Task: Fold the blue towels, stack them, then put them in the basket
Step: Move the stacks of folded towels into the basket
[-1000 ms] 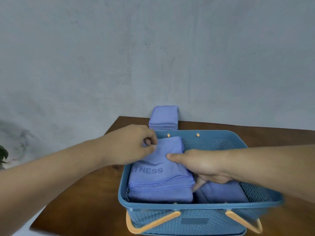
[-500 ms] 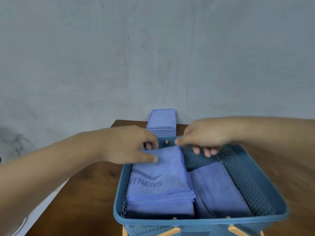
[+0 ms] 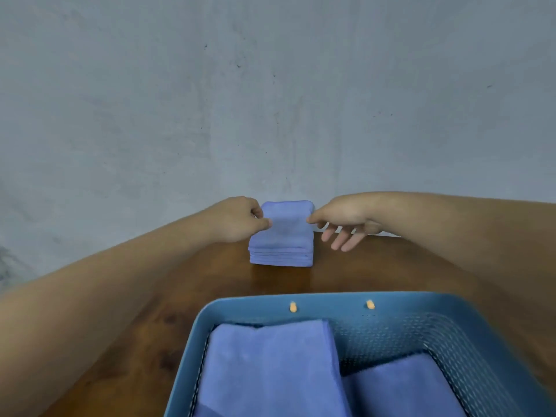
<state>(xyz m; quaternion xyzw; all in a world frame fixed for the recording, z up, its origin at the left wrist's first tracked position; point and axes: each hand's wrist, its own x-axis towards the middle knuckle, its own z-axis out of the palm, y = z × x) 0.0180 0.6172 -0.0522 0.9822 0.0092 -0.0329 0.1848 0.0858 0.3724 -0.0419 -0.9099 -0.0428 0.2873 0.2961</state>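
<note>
View from the person's head, with the basket (image 3: 301, 299) taken as reference. The blue plastic basket stood nearest the viewer on a brown wooden table (image 3: 150, 311), its perforated walls open at the top. Inside it lay two lots of folded blue towels. The taller pile (image 3: 267, 362) filled the basket's left half and rose close to the rim. The lower pile (image 3: 400, 386) lay in the basket's right half, well below the rim. Two small orange pegs (image 3: 292, 307) showed on the inner face of the basket's far wall.

Beyond the basket's far rim, and apart from it, a stack of folded blue towels (image 3: 281, 236) sat on the table against a grey wall (image 3: 270, 100), roughly in line with the basket's left half.

Both arms reached over and past the basket to this stack. The left hand (image 3: 237, 219) had its fingers curled, thumb and forefinger pinching the left edge of the stack's top layer. The right hand (image 3: 343, 218) was spread and relaxed. One digit tip touched the right edge of the stack's top, while the remaining fingers hung loosely extended off to the side and gripped nothing. The stack rested on the table, not lifted.
</note>
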